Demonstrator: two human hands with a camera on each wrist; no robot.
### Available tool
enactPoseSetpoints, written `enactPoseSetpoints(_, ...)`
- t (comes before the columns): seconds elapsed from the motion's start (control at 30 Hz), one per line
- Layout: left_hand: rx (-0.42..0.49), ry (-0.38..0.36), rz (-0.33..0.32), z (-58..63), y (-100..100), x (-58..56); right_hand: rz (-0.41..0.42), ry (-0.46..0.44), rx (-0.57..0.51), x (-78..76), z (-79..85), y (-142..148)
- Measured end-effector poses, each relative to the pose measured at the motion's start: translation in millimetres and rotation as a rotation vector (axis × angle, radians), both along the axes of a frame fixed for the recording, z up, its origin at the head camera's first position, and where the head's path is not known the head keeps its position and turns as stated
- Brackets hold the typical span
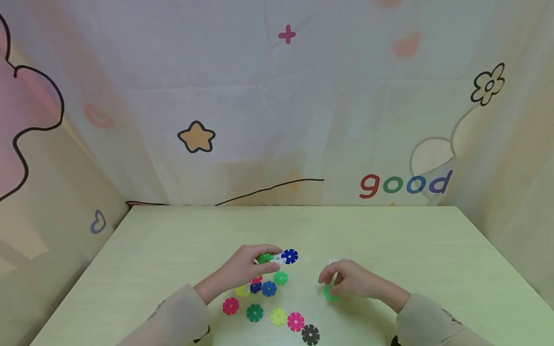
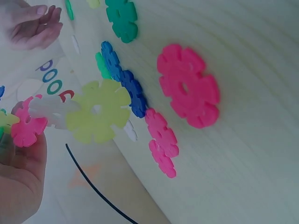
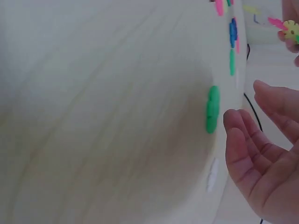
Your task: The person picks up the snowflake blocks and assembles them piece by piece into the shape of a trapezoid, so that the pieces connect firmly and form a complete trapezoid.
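My left hand [image 1: 242, 264] holds a cluster of joined plastic snowflake discs above the table, gripped between thumb and fingers. A green disc [image 1: 265, 258], a white one and a dark blue disc [image 1: 289, 256] show in it in the head view. The left wrist view shows its pink disc [image 2: 29, 123], translucent white disc [image 2: 51, 112] and pale yellow disc [image 2: 97, 111]. My right hand [image 1: 352, 278] hovers with loosely bent fingers, nothing between them, close over a bright green disc [image 3: 212, 109] lying flat. A white disc [image 3: 212, 175] lies just beyond it.
Loose snowflake discs lie on the pale table [image 1: 173, 250], among them a blue disc [image 1: 269, 289], a teal disc [image 1: 255, 313], a yellow disc [image 1: 278, 316], pink ones and a dark grey disc [image 1: 310, 334]. A printed curtain [image 1: 259, 120] hangs behind the table's far edge.
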State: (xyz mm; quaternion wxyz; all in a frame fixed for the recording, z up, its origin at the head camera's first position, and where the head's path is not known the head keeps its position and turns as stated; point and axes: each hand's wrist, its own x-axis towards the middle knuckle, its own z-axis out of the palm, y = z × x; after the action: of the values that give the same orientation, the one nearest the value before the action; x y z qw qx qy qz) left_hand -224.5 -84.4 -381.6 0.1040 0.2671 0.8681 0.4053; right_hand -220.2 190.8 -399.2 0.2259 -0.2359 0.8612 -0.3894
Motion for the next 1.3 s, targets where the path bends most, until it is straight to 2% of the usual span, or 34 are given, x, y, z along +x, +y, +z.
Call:
enactPoseSetpoints(0.27, -0.021, -0.033, -0.001, -0.8, -1.8, -1.4, -0.005, 0.006, 0.058, 0.0, -11.5, 3.7)
enactPoseSetpoints(0.43, -0.021, -0.047, -0.003, -1.1, -2.3, -1.9, 0.017, 0.089, 0.099, -1.2, -17.8, 4.0)
enactPoseSetpoints(0.83, -0.023, -0.039, -0.019, -0.2, -2.8, -0.6, 0.006, 0.122, 0.142, -0.7, -18.5, 1.2)
enactPoseSetpoints(1.1, -0.040, -0.038, -0.036, 0.4, -1.2, -1.9, 0.021, 0.131, 0.082, -3.0, -19.2, 5.3)
enactPoseSetpoints(1.3, -0.049, -0.028, -0.043, 0.4, 0.5, -3.3, -0.023, 0.025, -0.036, -7.5, -11.8, 5.6)
